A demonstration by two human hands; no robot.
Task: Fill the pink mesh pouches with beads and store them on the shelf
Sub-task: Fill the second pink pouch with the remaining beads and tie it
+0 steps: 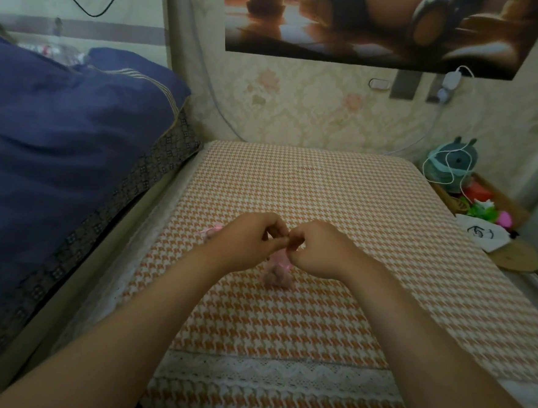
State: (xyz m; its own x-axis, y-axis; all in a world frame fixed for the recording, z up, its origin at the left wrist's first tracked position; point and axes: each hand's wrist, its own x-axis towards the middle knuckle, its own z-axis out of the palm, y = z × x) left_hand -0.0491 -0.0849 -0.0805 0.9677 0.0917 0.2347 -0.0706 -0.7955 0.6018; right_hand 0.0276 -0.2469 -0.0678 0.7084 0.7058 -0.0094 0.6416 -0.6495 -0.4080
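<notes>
Looking down through the head camera, I have both hands meeting over the middle of the surface, which is covered by an orange-and-white houndstooth cloth (295, 180) with a white lace band along its near edge. My left hand (249, 237) has its fingers curled and its thumb and fingertips pinched together. My right hand (318, 248) is curled the same way, and its fingertips touch those of the left. Between them they hold the top of a small pink mesh pouch (277, 276). The pouch hangs below the two hands with a bit of pink ribbon at its neck, and its bulging bottom is at or just above the cloth. The blur keeps me from telling whether it touches, or what is inside.

Just behind my left hand, toward the left edge of the surface, a second bit of pink ribbon and mesh (211, 230) lies on the cloth, mostly hidden by the hand.

Beside the left edge is a bed with a dark blue quilt (58, 144). Past the far right corner sits a teal plush toy (455, 166) with a white cable (438, 126) looped over it. Near the right edge lie a white cloth bag with a black mark (482, 234) and a round tan disc (518, 259). A large brown-toned poster (369, 23) hangs on the patterned wall behind the far edge.
</notes>
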